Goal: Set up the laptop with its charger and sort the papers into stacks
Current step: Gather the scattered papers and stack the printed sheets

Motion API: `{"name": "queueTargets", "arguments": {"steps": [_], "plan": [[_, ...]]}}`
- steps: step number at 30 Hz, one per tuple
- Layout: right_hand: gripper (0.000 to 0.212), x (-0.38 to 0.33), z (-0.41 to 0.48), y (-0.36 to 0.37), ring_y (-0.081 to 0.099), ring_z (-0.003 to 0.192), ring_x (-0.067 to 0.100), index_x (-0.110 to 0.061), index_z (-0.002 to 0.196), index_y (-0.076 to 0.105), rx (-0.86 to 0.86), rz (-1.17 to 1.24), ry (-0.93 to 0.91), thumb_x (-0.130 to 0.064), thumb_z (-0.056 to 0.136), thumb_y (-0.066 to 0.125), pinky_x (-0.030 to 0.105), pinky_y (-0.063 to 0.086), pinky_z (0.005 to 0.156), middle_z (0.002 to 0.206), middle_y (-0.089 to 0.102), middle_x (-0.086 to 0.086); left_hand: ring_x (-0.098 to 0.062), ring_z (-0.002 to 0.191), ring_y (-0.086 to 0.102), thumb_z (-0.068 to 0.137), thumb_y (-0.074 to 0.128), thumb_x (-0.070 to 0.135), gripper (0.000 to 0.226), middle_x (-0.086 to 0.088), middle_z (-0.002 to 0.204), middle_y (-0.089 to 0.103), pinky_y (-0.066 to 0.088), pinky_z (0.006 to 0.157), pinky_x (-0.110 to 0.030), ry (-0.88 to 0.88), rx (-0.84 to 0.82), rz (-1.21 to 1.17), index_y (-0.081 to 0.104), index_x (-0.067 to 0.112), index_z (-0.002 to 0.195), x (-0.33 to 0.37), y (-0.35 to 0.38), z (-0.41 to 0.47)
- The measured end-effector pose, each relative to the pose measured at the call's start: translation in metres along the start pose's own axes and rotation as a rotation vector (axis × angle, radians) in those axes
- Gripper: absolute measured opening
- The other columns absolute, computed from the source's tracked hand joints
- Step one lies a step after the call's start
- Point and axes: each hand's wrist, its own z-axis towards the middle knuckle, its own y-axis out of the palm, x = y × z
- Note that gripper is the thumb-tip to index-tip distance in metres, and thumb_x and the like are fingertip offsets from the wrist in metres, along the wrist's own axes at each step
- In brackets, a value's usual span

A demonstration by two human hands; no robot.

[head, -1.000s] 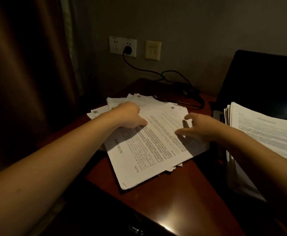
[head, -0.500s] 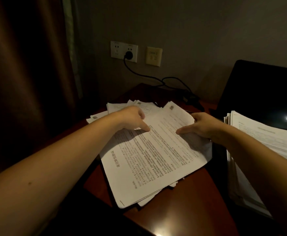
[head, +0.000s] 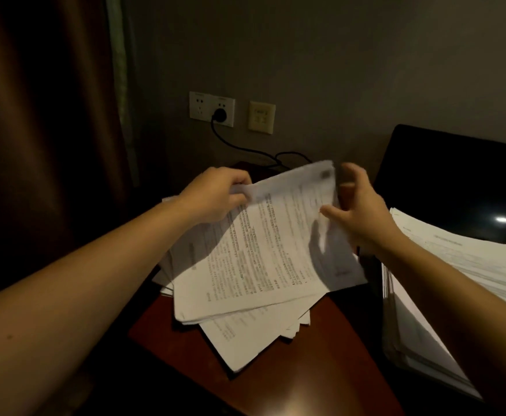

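Observation:
A thick sheaf of printed papers (head: 260, 259) is tilted up off the dark red table (head: 320, 370), far edge raised. My left hand (head: 215, 196) grips its far left corner. My right hand (head: 362, 214) holds its right edge, thumb on the printed face and fingers curled behind. Under it, loose sheets (head: 245, 337) lie fanned out on the table. A second paper stack (head: 455, 259) rests at the right, over the base of the open black laptop (head: 455, 175). The black charger cable (head: 245, 150) runs from the plug in the wall socket (head: 220, 114) down behind the papers.
A beige wall plate (head: 261, 117) sits right of the socket. A brown curtain (head: 44, 145) hangs on the left beside the table. Bare table surface shows in front of the papers, near the front edge.
Both hands went from lying on the flat pile to grasping a sheaf. Its far edge has come up off the table, leaving some sheets underneath.

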Motion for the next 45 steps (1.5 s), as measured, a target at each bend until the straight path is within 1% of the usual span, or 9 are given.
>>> {"name": "queueTargets", "arguments": {"steps": [3,6,8,11,14,17,22,26,45], "plan": [[0.083,-0.017,0.002,-0.01,0.035,0.141,0.026,-0.034,0.152,0.027,0.036,-0.566,-0.357,-0.038,0.084,0.075,0.053,0.031,0.115,0.152,0.04,0.002,-0.018,0.107,0.054,0.099,0.059,0.034,0.008,0.012,0.101,0.062,0.037,0.094,-0.037,0.31,0.106,0.393,0.064,0.036,0.105,0.026,-0.014,0.001],[0.023,-0.043,0.0,-0.017,0.06,0.099,0.019,-0.03,0.119,0.059,-0.075,-0.674,-0.487,-0.036,0.097,0.058,0.043,0.05,0.097,0.106,0.065,-0.003,-0.024,0.117,0.052,0.095,0.062,0.03,0.014,0.006,0.11,0.069,0.028,0.103,-0.045,0.605,0.316,0.466,0.068,0.029,0.108,0.043,-0.015,0.002],[0.011,-0.049,0.0,-0.02,0.06,0.069,0.011,-0.029,0.1,0.062,-0.058,-0.568,-0.45,-0.032,0.1,0.052,0.029,0.054,0.063,0.085,0.065,-0.008,-0.03,0.134,0.043,0.089,0.068,0.029,0.034,-0.003,0.13,0.062,0.02,0.114,-0.059,0.568,0.534,0.445,0.064,0.027,0.123,0.044,-0.006,0.002],[0.011,-0.044,0.0,-0.026,0.066,0.072,0.006,-0.029,0.096,0.066,-0.016,-0.145,-0.265,-0.026,0.099,0.056,0.017,0.05,0.057,0.086,0.068,-0.012,-0.032,0.153,0.01,0.087,0.068,0.039,0.081,-0.01,0.164,0.021,0.006,0.121,-0.061,0.248,0.699,0.26,0.026,0.031,0.156,0.037,0.004,-0.006],[0.01,-0.037,-0.006,-0.029,0.071,0.075,0.01,-0.027,0.095,0.068,0.0,0.304,-0.099,-0.026,0.099,0.059,0.024,0.057,0.064,0.084,0.073,-0.009,-0.031,0.151,0.016,0.095,0.063,0.042,0.087,-0.002,0.167,0.008,0.023,0.119,-0.056,-0.065,0.588,-0.254,0.005,0.035,0.16,0.032,0.009,-0.018],[0.015,-0.034,-0.013,-0.027,0.073,0.085,0.013,-0.022,0.105,0.065,0.004,0.552,-0.017,-0.029,0.101,0.053,0.033,0.061,0.069,0.09,0.075,-0.006,-0.022,0.128,0.057,0.101,0.057,0.037,0.065,0.004,0.134,0.059,0.056,0.088,-0.037,-0.269,0.328,-0.964,0.026,0.029,0.157,0.034,0.006,-0.023],[0.023,-0.026,-0.02,-0.017,0.068,0.096,0.018,-0.021,0.116,0.062,-0.063,0.727,0.038,-0.035,0.101,0.052,0.027,0.058,0.064,0.105,0.07,-0.001,-0.011,0.102,0.067,0.103,0.053,0.03,0.013,0.006,0.113,0.066,0.06,0.082,-0.036,-0.09,0.39,-0.874,0.052,0.032,0.116,0.03,0.004,-0.022],[0.039,-0.019,-0.025,-0.003,0.068,0.106,0.017,-0.024,0.128,0.052,0.009,0.77,0.059,-0.024,0.092,0.067,0.043,0.062,0.08,0.118,0.067,-0.005,-0.01,0.099,0.066,0.103,0.054,0.033,0.022,0.008,0.11,0.065,0.057,0.077,-0.031,-0.135,0.384,-0.937,0.05,0.032,0.125,0.03,0.025,-0.036],[0.019,0.002,-0.046,-0.051,0.072,0.097,0.012,-0.022,0.117,0.059,0.056,0.568,0.061,-0.021,0.099,0.057,0.032,0.061,0.077,0.109,0.072,-0.006,-0.009,0.087,0.074,0.104,0.052,0.017,0.014,0.007,0.096,0.076,0.059,0.062,-0.021,-0.102,0.294,-0.997,0.064,0.023,0.109,0.064,0.038,-0.046]]}}
